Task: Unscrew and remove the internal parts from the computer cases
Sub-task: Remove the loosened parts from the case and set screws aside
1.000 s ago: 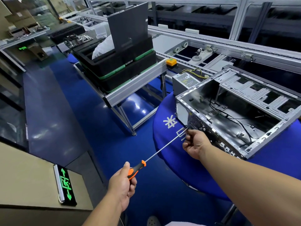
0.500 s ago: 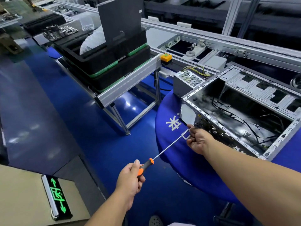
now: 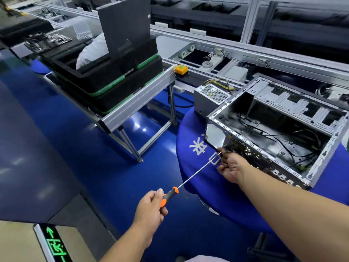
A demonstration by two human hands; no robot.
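An open metal computer case (image 3: pixel 272 129) lies on its side on a round blue table (image 3: pixel 198 178), with black cables loose inside it. My left hand (image 3: pixel 151 208) grips the orange and black handle of a long screwdriver (image 3: pixel 196 172). The shaft runs up and right to the case's rear panel near its lower left corner. My right hand (image 3: pixel 231 168) is curled at the tip end of the shaft, against the rear grille. The tip itself is hidden behind my fingers. A grey power supply (image 3: pixel 211 97) with yellow wires stands just behind the case.
Stacked black trays with green bands (image 3: pixel 105 80) sit on an aluminium frame stand (image 3: pixel 139 103) to the left, with a dark panel upright in them. A conveyor line (image 3: pixel 245 52) runs behind the table. A yellow button box (image 3: pixel 181 69) sits at the stand's end. Blue floor lies below.
The view has shifted slightly, so the case appears farther right. Both hands keep their hold on the screwdriver at the case's rear panel.
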